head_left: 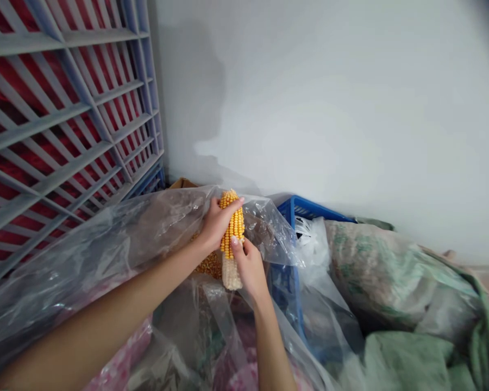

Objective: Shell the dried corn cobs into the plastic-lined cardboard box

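Note:
A corn cob [233, 228] stands nearly upright between both hands, its upper part covered in yellow kernels and its lower end bare and pale. My left hand [215, 222] wraps round the upper part, fingers closed over the kernels. My right hand [249, 267] grips the lower part, with the thumb pressed against the kernel edge. Below them is a pile of loose yellow kernels [210, 264] inside a clear plastic bag [118, 244].
A grey slatted crate wall [65, 108] over red material stands at the left. A blue plastic crate [299, 209] is behind the bag. Green and white sacks [391, 271] fill the right. A plain white wall [330, 98] is behind everything.

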Demonstrator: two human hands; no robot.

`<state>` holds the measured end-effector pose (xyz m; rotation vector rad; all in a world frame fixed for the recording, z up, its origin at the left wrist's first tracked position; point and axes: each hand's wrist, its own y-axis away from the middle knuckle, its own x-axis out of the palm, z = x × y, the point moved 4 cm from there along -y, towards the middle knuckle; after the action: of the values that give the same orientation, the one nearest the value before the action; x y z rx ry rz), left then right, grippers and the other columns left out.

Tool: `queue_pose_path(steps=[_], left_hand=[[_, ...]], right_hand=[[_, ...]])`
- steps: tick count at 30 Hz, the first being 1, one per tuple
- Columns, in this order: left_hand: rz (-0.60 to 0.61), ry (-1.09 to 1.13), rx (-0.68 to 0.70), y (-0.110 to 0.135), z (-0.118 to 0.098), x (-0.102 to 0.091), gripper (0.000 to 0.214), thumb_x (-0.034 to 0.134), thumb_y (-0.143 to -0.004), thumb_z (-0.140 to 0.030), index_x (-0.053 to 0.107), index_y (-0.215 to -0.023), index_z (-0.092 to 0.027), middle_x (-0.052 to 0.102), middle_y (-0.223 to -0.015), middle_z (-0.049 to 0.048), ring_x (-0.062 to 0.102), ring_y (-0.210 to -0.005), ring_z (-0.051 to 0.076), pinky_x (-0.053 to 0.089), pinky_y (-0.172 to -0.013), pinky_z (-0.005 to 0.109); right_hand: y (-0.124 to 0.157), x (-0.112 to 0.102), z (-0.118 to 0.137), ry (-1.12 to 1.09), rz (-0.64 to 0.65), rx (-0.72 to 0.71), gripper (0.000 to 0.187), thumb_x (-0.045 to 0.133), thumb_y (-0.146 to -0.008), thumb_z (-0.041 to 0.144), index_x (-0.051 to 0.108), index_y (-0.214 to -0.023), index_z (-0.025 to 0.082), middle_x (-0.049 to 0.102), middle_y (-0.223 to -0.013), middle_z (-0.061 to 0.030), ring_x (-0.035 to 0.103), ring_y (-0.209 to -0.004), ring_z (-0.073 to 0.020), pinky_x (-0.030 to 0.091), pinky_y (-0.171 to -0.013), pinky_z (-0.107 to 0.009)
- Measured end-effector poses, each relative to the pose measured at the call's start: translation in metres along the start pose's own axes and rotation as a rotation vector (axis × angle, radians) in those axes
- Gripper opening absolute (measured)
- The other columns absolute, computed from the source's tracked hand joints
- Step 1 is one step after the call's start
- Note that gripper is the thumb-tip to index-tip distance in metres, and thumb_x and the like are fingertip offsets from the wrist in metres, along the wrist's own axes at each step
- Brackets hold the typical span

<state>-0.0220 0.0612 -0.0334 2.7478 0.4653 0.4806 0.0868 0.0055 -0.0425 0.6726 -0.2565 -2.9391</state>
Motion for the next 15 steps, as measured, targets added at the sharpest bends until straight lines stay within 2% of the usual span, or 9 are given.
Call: queue_pose_path(steps=[5,15], left_hand=[[-0.010,-0.053,0.003,0.0006,-0.0027,-0.0038,0.048,0.074,-0.059,-0.049,0.044,-0.084,-0.021,0.057,-0.073,-0.0005,0.058,-0.063,0.015,0.046,-0.057,0.026],[-0.020,-0.060,-0.029,0.0042,-0.0087,-0.0059,0.046,0.074,-0.061,-0.043,0.041,-0.083,-0.021,0.054,-0.070,-0.0017,0.057,-0.060,0.013,0.045,-0.053,0.025]], right_hand=[[-0.0004,0.0066,-0.0031,-0.084,0.002,-0.004,0.047,0.045,-0.081,0.060,0.055,-0.074,0.015,0.056,-0.065,0.0000,0.045,-0.059,-0.0111,0.034,-0.054,-0.022],[0.0006,0.0109,-0.0063,-0.073,0.016,-0.041,0.046,0.039,-0.085,0.059,0.052,-0.074,0.017,0.052,-0.063,0.0011,0.043,-0.057,-0.0108,0.031,-0.052,-0.022]])
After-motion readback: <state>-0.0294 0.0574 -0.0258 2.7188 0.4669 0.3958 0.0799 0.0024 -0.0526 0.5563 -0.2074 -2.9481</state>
